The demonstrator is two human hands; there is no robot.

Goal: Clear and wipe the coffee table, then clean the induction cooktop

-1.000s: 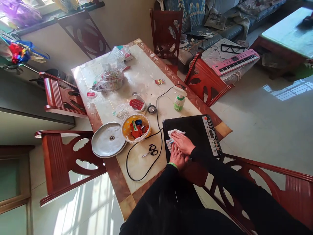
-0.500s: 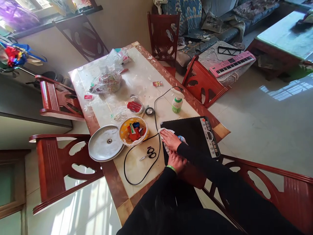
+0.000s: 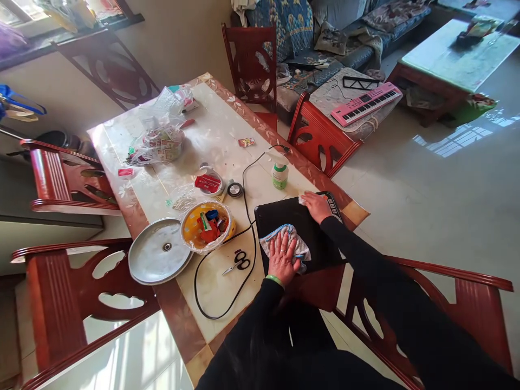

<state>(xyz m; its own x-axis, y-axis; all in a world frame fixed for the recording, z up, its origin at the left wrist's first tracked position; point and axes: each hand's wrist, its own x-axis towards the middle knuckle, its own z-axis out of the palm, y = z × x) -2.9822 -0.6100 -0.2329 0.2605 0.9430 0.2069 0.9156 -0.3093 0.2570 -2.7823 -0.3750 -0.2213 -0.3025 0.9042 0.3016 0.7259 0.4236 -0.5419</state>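
Note:
My left hand (image 3: pixel 281 259) lies flat with spread fingers on a folded white, blue-edged cloth (image 3: pixel 284 246). The cloth rests on the black glass top of an induction cooktop (image 3: pixel 284 214). My right hand (image 3: pixel 317 206) presses near the cooktop's far edge, beside its control panel (image 3: pixel 333 201). A small white scrap of cloth (image 3: pixel 302 200) shows under its fingertips. Black sleeves cover both arms.
The cooktop's black cord (image 3: pixel 211 295) loops beside scissors (image 3: pixel 238 262). On the marble-topped table (image 3: pixel 219 119) stand a yellow bowl of packets (image 3: pixel 205 227), a round metal lid (image 3: pixel 159 252), a lotion bottle (image 3: pixel 280 176), tape (image 3: pixel 234 189) and a plastic bag (image 3: pixel 156 143). Wooden chairs surround it.
My right hand has slid away from the left toward the control panel, uncovering the blue-edged cloth. My left hand now lies on that cloth. The whole view has swung slightly.

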